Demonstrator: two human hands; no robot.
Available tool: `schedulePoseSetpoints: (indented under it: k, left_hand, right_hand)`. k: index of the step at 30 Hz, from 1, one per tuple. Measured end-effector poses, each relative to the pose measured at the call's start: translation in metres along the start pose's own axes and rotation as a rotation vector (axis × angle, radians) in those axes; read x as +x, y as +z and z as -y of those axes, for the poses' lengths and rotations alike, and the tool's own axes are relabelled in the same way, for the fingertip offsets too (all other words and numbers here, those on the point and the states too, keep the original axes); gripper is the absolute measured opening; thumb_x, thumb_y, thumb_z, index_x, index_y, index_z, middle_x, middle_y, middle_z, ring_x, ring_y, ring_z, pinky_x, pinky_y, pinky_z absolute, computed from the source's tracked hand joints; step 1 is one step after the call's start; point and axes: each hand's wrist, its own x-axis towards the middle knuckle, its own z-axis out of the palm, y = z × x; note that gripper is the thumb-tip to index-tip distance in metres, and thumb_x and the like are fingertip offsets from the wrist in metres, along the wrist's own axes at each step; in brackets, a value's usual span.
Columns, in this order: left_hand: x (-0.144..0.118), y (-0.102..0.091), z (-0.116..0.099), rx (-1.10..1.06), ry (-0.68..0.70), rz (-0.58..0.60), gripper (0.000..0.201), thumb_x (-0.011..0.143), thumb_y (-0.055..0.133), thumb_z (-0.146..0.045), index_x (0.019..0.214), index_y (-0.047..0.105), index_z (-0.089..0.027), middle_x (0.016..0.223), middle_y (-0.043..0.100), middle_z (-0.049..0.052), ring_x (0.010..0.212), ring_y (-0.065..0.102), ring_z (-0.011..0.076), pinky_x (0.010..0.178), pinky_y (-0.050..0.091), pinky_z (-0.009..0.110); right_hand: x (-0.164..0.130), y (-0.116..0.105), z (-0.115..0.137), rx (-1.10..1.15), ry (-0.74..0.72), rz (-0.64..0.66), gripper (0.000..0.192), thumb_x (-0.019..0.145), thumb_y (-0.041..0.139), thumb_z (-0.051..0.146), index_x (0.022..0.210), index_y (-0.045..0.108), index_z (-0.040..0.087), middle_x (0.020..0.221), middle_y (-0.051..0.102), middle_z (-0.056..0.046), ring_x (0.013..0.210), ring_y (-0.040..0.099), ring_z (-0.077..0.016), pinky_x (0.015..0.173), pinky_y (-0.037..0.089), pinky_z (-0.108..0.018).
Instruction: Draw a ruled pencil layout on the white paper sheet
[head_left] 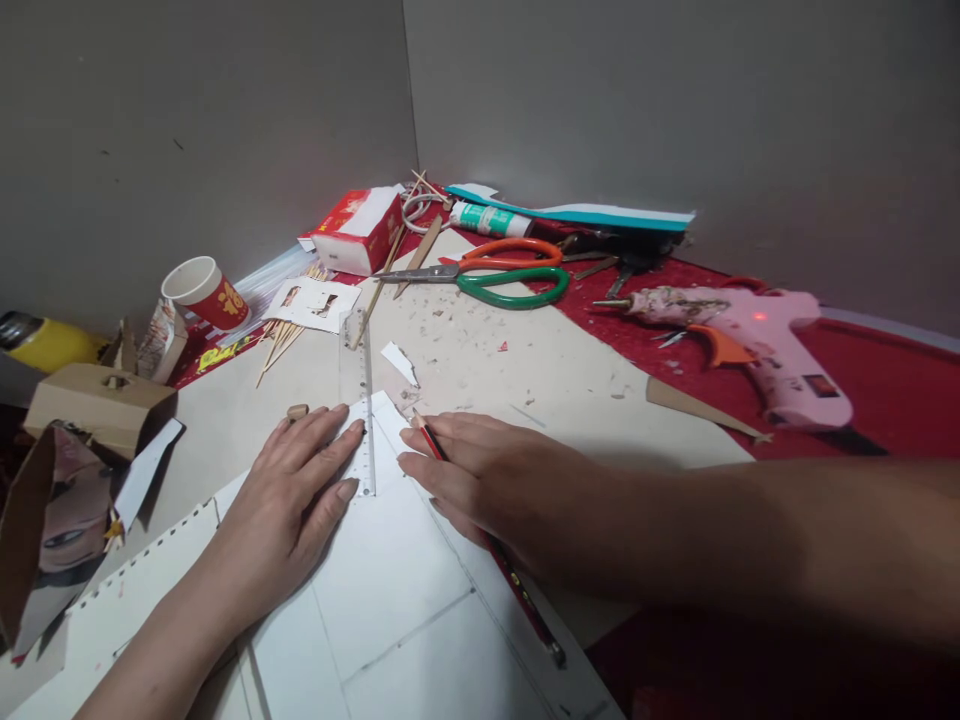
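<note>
My left hand lies flat on a white sheet with its fingers stretched out. Its fingertips rest along the edge of a clear plastic ruler, which runs away from me across the sheet. Between the fingers of my right hand is a red and black pencil. The sharpened tip lies near the sheet's far corner, a little right of the ruler; whether it touches the paper I cannot tell. Drawn pencil lines cross the sheet. Part of the pencil's shaft is hidden by my fingers.
Beyond my hands lie scissors with orange and green handles, a red-white box and a glue tube. A pink hot glue gun, its light red, lies right. A paper cup, wooden sticks and a cardboard piece are left.
</note>
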Motion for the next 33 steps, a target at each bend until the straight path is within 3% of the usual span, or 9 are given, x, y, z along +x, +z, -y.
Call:
schedulePoseSetpoints:
  k: [6, 15, 22, 33]
  left_hand:
    - [0.0012, -0.0006, 0.0001, -0.005, -0.017, 0.037, 0.048, 0.106, 0.043, -0.034, 0.153, 0.044, -0.026, 0.160, 0.044, 0.010, 0.147, 0.039, 0.0320, 0.120, 0.029, 0.065]
    - [-0.0004, 0.0007, 0.0003, -0.006, -0.021, 0.030, 0.049, 0.105, 0.044, -0.038, 0.151, 0.048, -0.022, 0.161, 0.043, 0.011, 0.150, 0.036, 0.0328, 0.122, 0.028, 0.063]
    - [-0.0004, 0.0020, 0.0004, -0.030, 0.005, -0.003, 0.049, 0.105, 0.045, -0.037, 0.151, 0.049, -0.020, 0.161, 0.043, 0.012, 0.150, 0.036, 0.0303, 0.123, 0.027, 0.058]
    - [0.0034, 0.0022, -0.0019, -0.063, 0.018, -0.018, 0.047, 0.105, 0.044, -0.036, 0.147, 0.052, -0.016, 0.158, 0.046, 0.014, 0.149, 0.038, 0.0280, 0.125, 0.026, 0.054]
  right_hand:
    - [0.0008, -0.0016, 0.0006, -0.013, -0.046, -0.017, 0.028, 0.084, 0.052, 0.004, 0.110, 0.064, 0.005, 0.102, 0.068, -0.021, 0.095, 0.061, -0.0279, 0.091, 0.050, -0.043]
    - [0.0004, -0.0058, 0.0035, 0.074, 0.055, 0.062, 0.024, 0.086, 0.051, 0.006, 0.107, 0.062, 0.009, 0.101, 0.066, -0.016, 0.092, 0.056, -0.0265, 0.090, 0.049, -0.043]
    - [-0.0043, -0.0037, 0.0019, 0.022, -0.009, -0.020, 0.024, 0.092, 0.047, 0.007, 0.110, 0.063, 0.007, 0.102, 0.068, -0.019, 0.095, 0.060, -0.0280, 0.088, 0.050, -0.044]
    - [-0.0040, -0.0071, 0.0017, 0.021, -0.036, -0.038, 0.026, 0.098, 0.039, 0.010, 0.109, 0.063, 0.008, 0.103, 0.069, -0.021, 0.098, 0.062, -0.0296, 0.088, 0.053, -0.047]
